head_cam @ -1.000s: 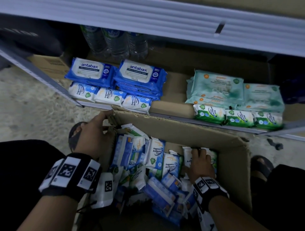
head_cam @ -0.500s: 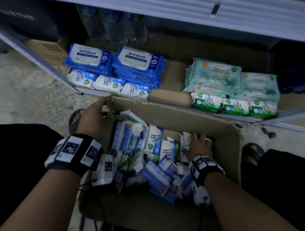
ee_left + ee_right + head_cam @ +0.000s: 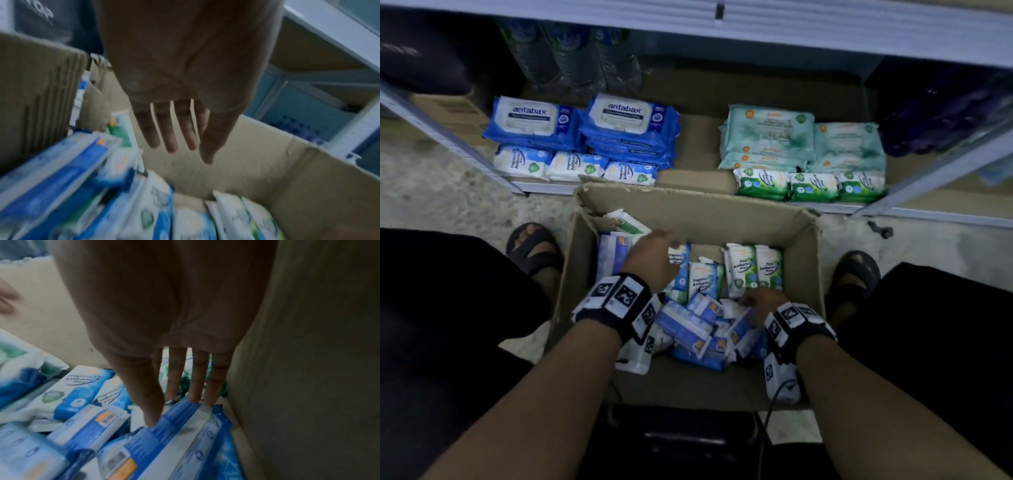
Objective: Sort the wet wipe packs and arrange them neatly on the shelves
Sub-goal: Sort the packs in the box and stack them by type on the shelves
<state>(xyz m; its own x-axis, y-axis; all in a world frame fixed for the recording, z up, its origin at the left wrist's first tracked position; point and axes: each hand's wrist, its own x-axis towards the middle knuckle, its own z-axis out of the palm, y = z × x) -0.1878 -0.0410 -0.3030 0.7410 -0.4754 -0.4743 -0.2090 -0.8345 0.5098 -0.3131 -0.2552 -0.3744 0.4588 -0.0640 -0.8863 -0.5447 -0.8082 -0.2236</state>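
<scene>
- Both hands are now inside the cardboard box (image 3: 698,219): the left hand (image 3: 650,258), moved off the rim, is spread and empty.
- The right hand (image 3: 762,303) is pressed with straight fingers (image 3: 197,382) on a blue wipe pack (image 3: 172,421); another pick seems imminent.

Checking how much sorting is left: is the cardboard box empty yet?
Not empty. The cardboard box holds a jumble of wipe packs, and two green packs stand at its far wall.

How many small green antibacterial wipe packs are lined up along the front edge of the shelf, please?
3: green packs side by side at the shelf's right front edge, left, middle, right. More may hide behind.
</scene>
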